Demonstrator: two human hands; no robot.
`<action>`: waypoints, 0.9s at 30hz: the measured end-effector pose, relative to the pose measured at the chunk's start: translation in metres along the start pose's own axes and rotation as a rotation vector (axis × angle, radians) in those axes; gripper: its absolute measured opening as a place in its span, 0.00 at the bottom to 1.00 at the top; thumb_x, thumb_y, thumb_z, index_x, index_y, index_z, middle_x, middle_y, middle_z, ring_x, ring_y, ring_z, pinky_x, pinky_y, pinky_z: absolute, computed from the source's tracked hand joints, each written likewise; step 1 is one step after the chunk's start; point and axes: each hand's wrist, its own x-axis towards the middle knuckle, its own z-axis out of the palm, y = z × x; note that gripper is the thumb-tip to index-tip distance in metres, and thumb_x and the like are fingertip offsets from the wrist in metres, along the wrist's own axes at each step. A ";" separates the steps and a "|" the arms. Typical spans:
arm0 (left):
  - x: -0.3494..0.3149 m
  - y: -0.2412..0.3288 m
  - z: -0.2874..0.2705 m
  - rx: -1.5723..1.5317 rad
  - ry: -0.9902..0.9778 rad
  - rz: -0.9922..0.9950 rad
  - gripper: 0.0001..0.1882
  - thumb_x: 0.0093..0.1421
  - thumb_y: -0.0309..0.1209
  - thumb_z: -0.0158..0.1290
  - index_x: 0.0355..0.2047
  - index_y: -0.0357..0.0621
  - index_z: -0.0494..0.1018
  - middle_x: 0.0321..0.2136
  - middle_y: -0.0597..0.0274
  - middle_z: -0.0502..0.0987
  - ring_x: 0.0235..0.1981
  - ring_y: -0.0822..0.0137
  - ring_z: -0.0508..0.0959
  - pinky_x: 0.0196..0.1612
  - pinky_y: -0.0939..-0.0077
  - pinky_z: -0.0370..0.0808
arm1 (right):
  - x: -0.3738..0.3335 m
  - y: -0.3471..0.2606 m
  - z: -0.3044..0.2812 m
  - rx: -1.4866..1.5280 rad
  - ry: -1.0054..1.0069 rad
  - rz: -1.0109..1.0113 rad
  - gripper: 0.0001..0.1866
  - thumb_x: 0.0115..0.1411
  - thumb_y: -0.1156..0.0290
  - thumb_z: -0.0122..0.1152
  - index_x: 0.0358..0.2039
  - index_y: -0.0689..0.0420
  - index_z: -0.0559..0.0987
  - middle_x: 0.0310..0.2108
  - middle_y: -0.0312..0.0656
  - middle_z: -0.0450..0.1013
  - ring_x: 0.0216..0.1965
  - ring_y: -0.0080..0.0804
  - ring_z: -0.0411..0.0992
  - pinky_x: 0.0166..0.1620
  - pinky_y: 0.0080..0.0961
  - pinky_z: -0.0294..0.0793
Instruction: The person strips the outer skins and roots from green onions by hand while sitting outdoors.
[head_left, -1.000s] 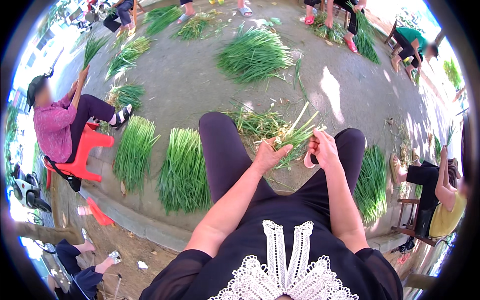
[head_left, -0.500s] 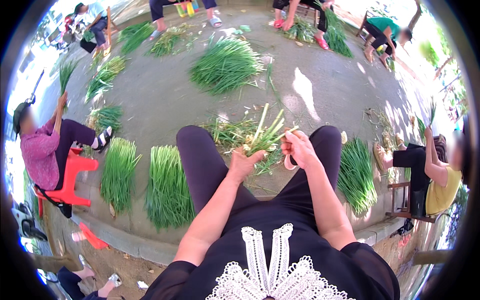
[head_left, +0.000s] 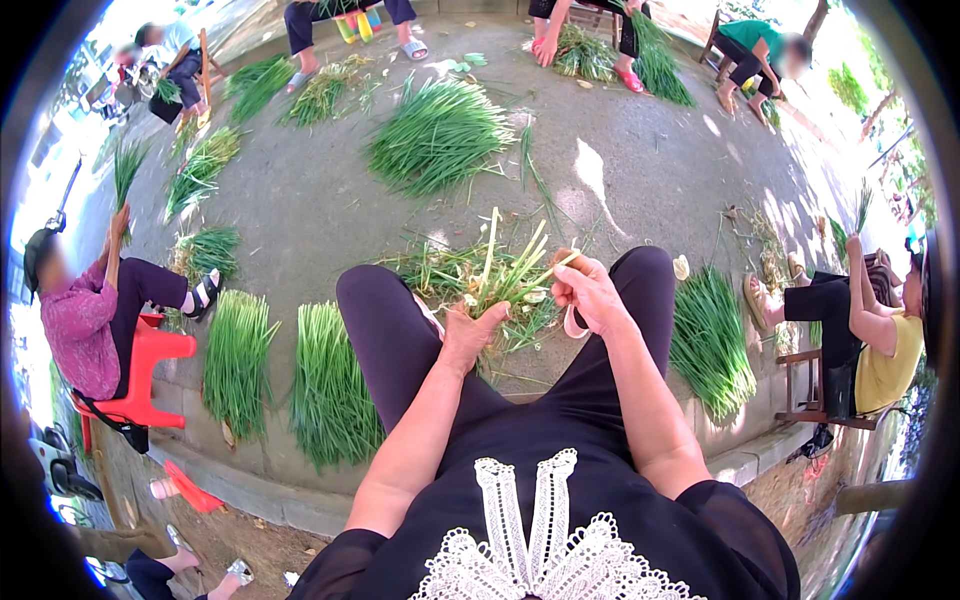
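Note:
My left hand (head_left: 468,335) is closed round a small bunch of garlic chives (head_left: 512,277), pale cut ends pointing up and away from me. To its right, my right hand (head_left: 592,296) pinches a single pale stalk (head_left: 567,258) between thumb and fingertips at the bunch's edge. Both hands are between my knees. Under them on the ground lies a loose heap of trimmed leaves and yellowish scraps (head_left: 425,270), partly hidden by the bunch and my hands.
Two neat piles of chives (head_left: 238,345) (head_left: 330,385) lie left of my knee, another pile (head_left: 712,345) at the right. A big pile (head_left: 440,137) sits ahead. Around me, several seated people handle greens, one on a red plastic stool (head_left: 150,365), one on a wooden chair (head_left: 825,395).
My view has shifted slightly, and my left hand sits a little lower and further left with the bunch. My right hand still pinches at the stalks beside it.

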 end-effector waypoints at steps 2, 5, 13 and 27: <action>0.000 0.001 0.000 0.006 -0.006 0.001 0.13 0.51 0.33 0.59 0.34 0.41 0.72 0.22 0.65 0.76 0.15 0.81 0.67 0.15 0.88 0.61 | -0.002 -0.005 0.000 0.028 0.034 -0.029 0.07 0.59 0.67 0.52 0.35 0.56 0.73 0.23 0.32 0.70 0.20 0.18 0.68 0.23 0.16 0.67; -0.001 0.002 0.001 0.015 0.000 0.033 0.13 0.51 0.33 0.59 0.33 0.41 0.71 0.22 0.66 0.75 0.16 0.81 0.67 0.15 0.88 0.61 | -0.004 -0.015 0.004 0.115 0.106 -0.025 0.07 0.58 0.66 0.54 0.33 0.55 0.74 0.22 0.31 0.70 0.20 0.18 0.68 0.23 0.16 0.67; -0.001 0.001 0.001 0.040 -0.008 0.103 0.12 0.50 0.34 0.59 0.32 0.42 0.72 0.22 0.68 0.75 0.16 0.82 0.67 0.16 0.88 0.61 | -0.004 -0.022 -0.008 0.108 0.130 -0.014 0.11 0.59 0.65 0.53 0.35 0.58 0.74 0.22 0.31 0.68 0.20 0.18 0.65 0.25 0.16 0.67; 0.003 -0.006 -0.002 0.164 0.009 0.117 0.13 0.49 0.32 0.60 0.32 0.40 0.73 0.24 0.71 0.75 0.20 0.82 0.68 0.22 0.86 0.64 | -0.001 -0.018 -0.013 0.047 0.151 -0.098 0.14 0.55 0.74 0.53 0.42 0.66 0.72 0.21 0.36 0.70 0.20 0.21 0.67 0.25 0.17 0.66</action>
